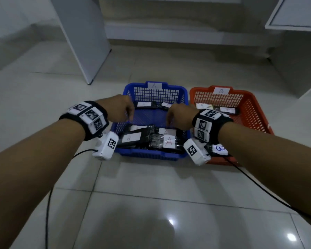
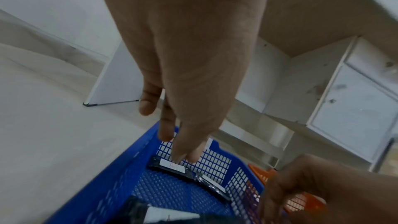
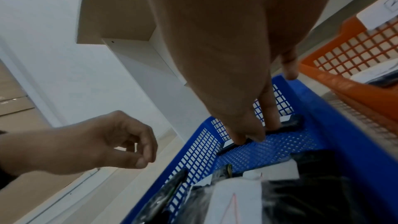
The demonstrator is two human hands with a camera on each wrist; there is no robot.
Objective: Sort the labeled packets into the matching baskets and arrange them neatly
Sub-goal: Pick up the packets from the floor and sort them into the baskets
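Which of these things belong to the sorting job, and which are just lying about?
Part of the job:
- blue plastic mesh basket labelled A
- orange plastic mesh basket labelled B
- black packets with white paper labels
- left hand, right hand

Just lying about:
- white cabinet panels
- black cables on the tiled floor

The blue basket (image 1: pixel 155 112) is sitting on the floor in front of me, carrying a white "A" tag on its far wall. The orange basket (image 1: pixel 248 112) is standing just to the right of it, tagged "B". Inside the blue basket, black packets (image 1: pixel 151 139) with white "A" labels are lying piled at the near end, and two more packets (image 1: pixel 144 104) are lying flat along the far wall. A few labeled packets (image 1: pixel 226 110) are resting in the orange basket.
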